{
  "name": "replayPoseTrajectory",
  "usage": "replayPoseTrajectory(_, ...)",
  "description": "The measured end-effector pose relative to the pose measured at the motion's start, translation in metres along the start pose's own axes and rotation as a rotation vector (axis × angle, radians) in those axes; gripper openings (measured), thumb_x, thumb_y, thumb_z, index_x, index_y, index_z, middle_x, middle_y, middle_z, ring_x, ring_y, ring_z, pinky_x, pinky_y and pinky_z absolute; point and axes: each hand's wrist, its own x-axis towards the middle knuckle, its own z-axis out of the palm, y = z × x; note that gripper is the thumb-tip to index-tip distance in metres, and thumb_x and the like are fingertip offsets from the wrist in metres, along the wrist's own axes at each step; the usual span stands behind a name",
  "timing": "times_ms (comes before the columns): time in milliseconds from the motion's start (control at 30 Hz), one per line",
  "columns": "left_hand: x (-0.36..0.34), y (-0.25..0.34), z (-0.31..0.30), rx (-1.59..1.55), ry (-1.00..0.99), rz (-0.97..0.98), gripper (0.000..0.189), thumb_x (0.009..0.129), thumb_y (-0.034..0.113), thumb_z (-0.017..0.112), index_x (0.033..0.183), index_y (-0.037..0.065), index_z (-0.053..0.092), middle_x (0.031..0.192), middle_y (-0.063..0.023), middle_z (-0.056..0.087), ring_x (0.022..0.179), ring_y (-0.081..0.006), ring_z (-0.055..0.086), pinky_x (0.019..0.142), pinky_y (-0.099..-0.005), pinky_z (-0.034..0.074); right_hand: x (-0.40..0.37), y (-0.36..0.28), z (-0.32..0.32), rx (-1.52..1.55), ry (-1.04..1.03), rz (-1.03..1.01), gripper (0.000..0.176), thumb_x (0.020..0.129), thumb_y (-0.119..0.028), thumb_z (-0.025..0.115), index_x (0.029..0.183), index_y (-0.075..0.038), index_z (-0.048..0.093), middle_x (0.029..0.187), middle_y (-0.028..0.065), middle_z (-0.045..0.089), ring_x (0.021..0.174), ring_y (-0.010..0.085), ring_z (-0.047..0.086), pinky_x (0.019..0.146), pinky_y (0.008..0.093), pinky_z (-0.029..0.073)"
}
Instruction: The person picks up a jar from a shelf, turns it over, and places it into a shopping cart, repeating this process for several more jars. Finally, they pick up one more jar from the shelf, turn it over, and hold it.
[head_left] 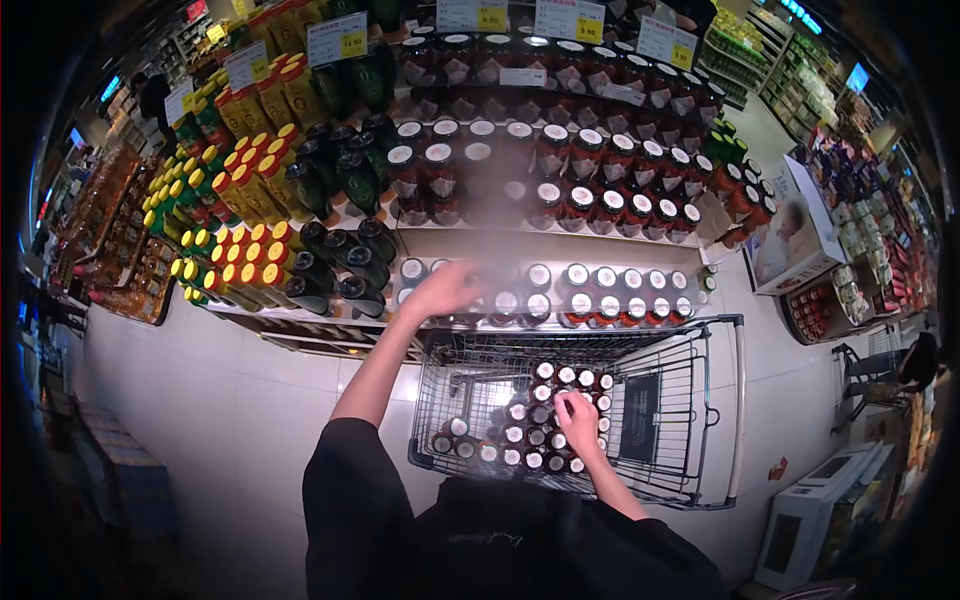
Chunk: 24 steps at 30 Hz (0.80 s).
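Resting on the white lids of the cart jars (520,435), the right hand (578,422) sits at lower centre of the frame with its fingers bent downward over one lid. Whether the fingers are closed around that jar cannot be told. The jars stand upright and packed lid to lid, so each long axis runs vertically, straight down from the palm. They fill the left and middle of the wire cart (700,420), mostly toward frame left of the hand.

The left hand (445,290) is extended up-frame, above the cart's far rim, at the front edge of the lowest shelf row (600,282). It is motion-blurred: its opening, and whether it holds a jar, cannot be told. The shelf row runs from the hand toward frame right, its jars upright with white lids.

The right hand is the nearer one to the cart jars; the left hand is the nearer one to the shelf.

Further out, more jar tiers (600,205) rise above. Dark green bottles (340,262) and yellow-capped bottles (240,250) occupy the shelving at left of frame.
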Motion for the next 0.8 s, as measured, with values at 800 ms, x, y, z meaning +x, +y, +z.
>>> replayPoseTrajectory(800,0.153,-0.007,-0.064,0.728,0.729,0.163,0.042,0.073,0.026,0.075,0.1,0.005,0.052,0.096,-0.0122,0.059,0.1,-0.0306,0.055,0.089,-0.0451,0.039,0.344,-0.116,0.121,1.099,-0.354,0.18,0.048,0.102,-0.036,0.039,0.143,-0.012,0.037,0.136,0.0075,0.047,0.113,0.0232,0.055,0.087,0.0365,0.054)
